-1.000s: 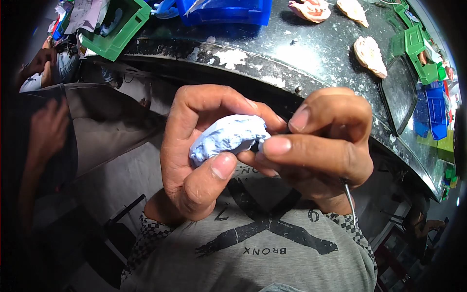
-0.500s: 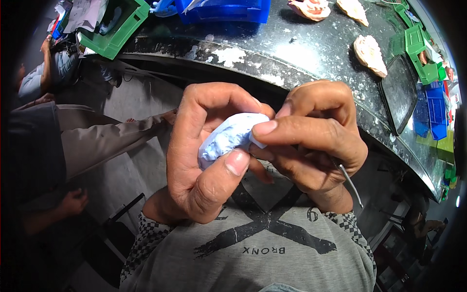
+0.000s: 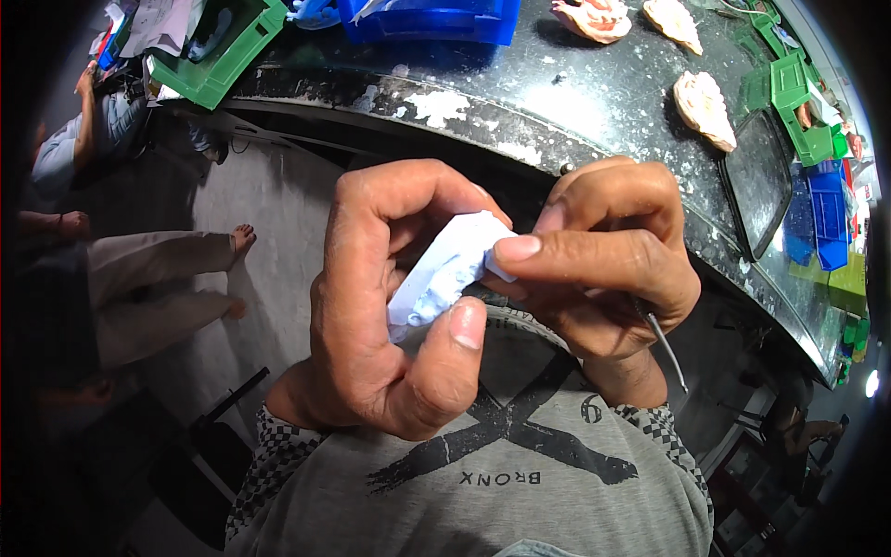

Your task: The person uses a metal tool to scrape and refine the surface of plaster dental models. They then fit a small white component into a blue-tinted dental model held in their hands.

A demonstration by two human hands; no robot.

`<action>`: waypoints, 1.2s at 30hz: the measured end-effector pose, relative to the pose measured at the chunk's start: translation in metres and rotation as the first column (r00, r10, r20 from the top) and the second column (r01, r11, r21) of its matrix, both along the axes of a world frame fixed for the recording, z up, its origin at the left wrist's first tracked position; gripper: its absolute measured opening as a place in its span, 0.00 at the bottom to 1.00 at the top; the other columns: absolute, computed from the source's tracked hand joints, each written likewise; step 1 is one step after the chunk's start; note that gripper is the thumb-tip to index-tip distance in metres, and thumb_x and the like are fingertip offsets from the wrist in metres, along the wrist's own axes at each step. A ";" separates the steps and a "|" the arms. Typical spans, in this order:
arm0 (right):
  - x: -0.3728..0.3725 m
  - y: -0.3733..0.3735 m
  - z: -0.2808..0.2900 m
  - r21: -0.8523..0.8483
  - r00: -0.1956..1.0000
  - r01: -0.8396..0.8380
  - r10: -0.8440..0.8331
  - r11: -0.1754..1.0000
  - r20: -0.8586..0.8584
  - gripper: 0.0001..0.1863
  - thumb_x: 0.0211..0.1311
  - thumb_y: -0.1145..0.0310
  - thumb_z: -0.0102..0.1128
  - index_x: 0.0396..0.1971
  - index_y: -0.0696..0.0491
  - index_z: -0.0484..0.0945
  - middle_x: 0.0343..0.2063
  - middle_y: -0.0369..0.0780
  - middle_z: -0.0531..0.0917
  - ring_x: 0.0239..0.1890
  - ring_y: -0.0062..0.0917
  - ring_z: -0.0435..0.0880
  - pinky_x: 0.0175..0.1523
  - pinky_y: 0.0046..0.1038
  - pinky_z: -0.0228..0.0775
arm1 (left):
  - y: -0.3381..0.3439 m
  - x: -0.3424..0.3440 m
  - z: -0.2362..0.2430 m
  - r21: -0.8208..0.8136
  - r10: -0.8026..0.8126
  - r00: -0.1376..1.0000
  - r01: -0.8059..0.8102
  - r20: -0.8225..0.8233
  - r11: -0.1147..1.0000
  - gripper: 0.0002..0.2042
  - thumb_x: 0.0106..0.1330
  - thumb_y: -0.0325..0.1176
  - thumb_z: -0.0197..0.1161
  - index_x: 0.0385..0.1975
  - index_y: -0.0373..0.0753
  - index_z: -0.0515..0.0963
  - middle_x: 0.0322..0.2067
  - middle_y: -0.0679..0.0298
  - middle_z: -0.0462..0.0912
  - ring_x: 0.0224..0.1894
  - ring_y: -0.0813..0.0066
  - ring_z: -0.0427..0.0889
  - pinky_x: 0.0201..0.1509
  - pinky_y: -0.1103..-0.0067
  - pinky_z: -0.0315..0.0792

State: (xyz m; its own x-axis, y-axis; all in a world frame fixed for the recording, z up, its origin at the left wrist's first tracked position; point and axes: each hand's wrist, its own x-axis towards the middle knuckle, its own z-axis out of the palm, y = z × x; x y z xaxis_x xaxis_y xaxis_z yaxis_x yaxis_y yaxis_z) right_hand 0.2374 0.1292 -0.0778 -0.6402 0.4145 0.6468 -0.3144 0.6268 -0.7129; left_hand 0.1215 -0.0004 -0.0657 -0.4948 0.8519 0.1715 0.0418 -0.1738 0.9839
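Note:
Between my fingers is a pale blue, rough-surfaced cast (image 3: pixel 436 274), tilted so that a smooth flat side shows along its upper left. My left hand (image 3: pixel 390 306) is closed round it, with the thumb at its lower edge. My right hand (image 3: pixel 622 269) is closed, its fingertips pressing on the right end of the cast, where a small pale part lies partly hidden. A thin metal tool (image 3: pixel 666 345) is also held in my right hand, its shaft sticking out downward to the right.
The dark, worn bench (image 3: pixel 566 102) curves across ahead, bearing pink and cream casts (image 3: pixel 701 107), green bins (image 3: pixel 218 74), a blue bin (image 3: pixel 427 20) and more bins at right (image 3: pixel 826 213). Another person's legs (image 3: pixel 167 269), further people (image 3: pixel 70 153) and a chair (image 3: pixel 227 404) surround me.
The cast has turned in my fingers, showing more flat side, and my left thumb has shifted right and down. The metal tool has swung slightly. The person at left has moved their legs.

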 end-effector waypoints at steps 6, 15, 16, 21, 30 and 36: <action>-0.001 -0.002 0.001 0.025 0.999 0.019 -0.018 0.999 -0.035 0.11 0.48 0.67 0.77 0.31 0.48 0.85 0.31 0.33 0.71 0.32 0.20 0.75 0.35 0.18 0.70 | -0.003 -0.002 -0.001 0.014 0.006 0.997 -0.005 -0.082 1.000 0.27 0.61 0.42 0.56 0.53 0.28 0.60 0.42 0.46 0.77 0.26 0.83 0.72 0.26 0.86 0.68; -0.004 -0.004 -0.002 0.238 0.988 0.113 -0.085 0.965 -0.128 0.12 0.46 0.66 0.77 0.32 0.46 0.84 0.32 0.34 0.71 0.31 0.19 0.75 0.31 0.16 0.68 | -0.005 -0.012 -0.007 0.061 -0.004 0.960 0.022 -0.281 0.998 0.26 0.60 0.39 0.54 0.52 0.28 0.60 0.42 0.44 0.77 0.29 0.81 0.72 0.34 0.85 0.70; -0.004 -0.006 -0.001 0.240 0.986 0.128 -0.097 0.962 -0.136 0.13 0.45 0.67 0.77 0.33 0.46 0.84 0.32 0.34 0.71 0.31 0.19 0.75 0.31 0.16 0.68 | -0.002 -0.017 -0.012 0.129 0.006 0.923 0.048 -0.385 0.990 0.26 0.59 0.39 0.55 0.53 0.28 0.60 0.42 0.42 0.77 0.32 0.79 0.73 0.38 0.83 0.71; -0.005 -0.009 -0.003 0.265 0.976 0.153 -0.104 0.952 -0.190 0.15 0.42 0.70 0.76 0.34 0.49 0.85 0.33 0.37 0.71 0.30 0.21 0.74 0.29 0.16 0.69 | -0.001 -0.018 -0.012 0.210 0.022 0.879 0.090 -0.477 0.974 0.26 0.59 0.37 0.55 0.53 0.27 0.59 0.43 0.39 0.76 0.39 0.73 0.75 0.46 0.77 0.73; -0.004 -0.007 -0.002 0.271 0.986 0.099 -0.057 0.958 -0.160 0.12 0.44 0.68 0.73 0.32 0.51 0.85 0.33 0.36 0.71 0.31 0.21 0.74 0.30 0.16 0.69 | -0.004 -0.016 -0.009 0.173 -0.071 0.954 0.126 -0.293 0.977 0.26 0.59 0.36 0.55 0.52 0.27 0.59 0.42 0.40 0.76 0.39 0.70 0.77 0.47 0.75 0.73; -0.011 -0.004 -0.007 0.301 0.968 0.121 -0.045 0.946 -0.247 0.11 0.46 0.68 0.71 0.32 0.51 0.84 0.33 0.35 0.73 0.30 0.20 0.74 0.30 0.16 0.68 | -0.006 -0.019 -0.005 0.089 -0.081 0.928 0.122 -0.363 0.989 0.25 0.59 0.37 0.55 0.52 0.27 0.60 0.42 0.40 0.76 0.39 0.70 0.78 0.47 0.75 0.73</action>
State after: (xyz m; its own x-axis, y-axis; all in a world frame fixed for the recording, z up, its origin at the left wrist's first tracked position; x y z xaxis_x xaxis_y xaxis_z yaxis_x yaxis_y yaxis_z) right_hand 0.2269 0.1255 -0.0852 -0.4271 0.2132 0.8787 -0.3853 0.8362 -0.3902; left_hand 0.1026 -0.0062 -0.0706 -0.2952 0.8607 0.4149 0.3640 -0.3002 0.8817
